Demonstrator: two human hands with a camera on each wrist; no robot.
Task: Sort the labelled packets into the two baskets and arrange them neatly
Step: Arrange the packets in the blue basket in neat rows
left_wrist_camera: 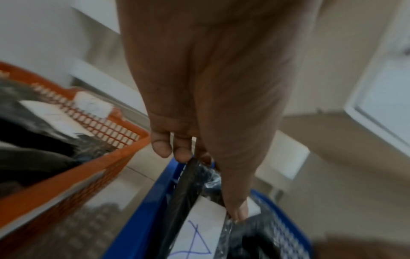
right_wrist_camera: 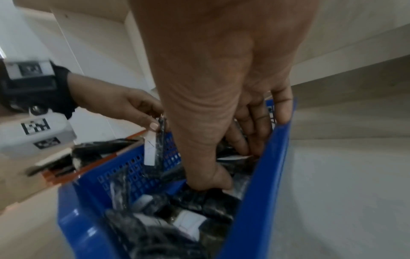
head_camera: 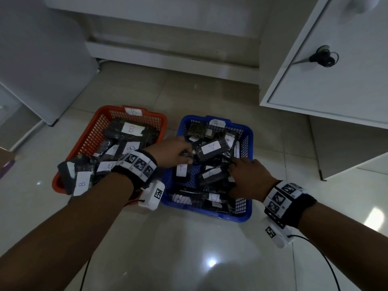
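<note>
The left hand (head_camera: 175,151) pinches the top edge of a packet (head_camera: 182,170) labelled A, which hangs upright, long axis vertical, at the left side of the blue basket (head_camera: 245,215). The right hand (head_camera: 249,177) reaches into the same basket's right side, fingers curled among the loose packets there; whether it grips one cannot be told. Tumbled A packets below crowd the landing spot. The orange basket (head_camera: 84,141), holding B packets, stands just left.
</note>
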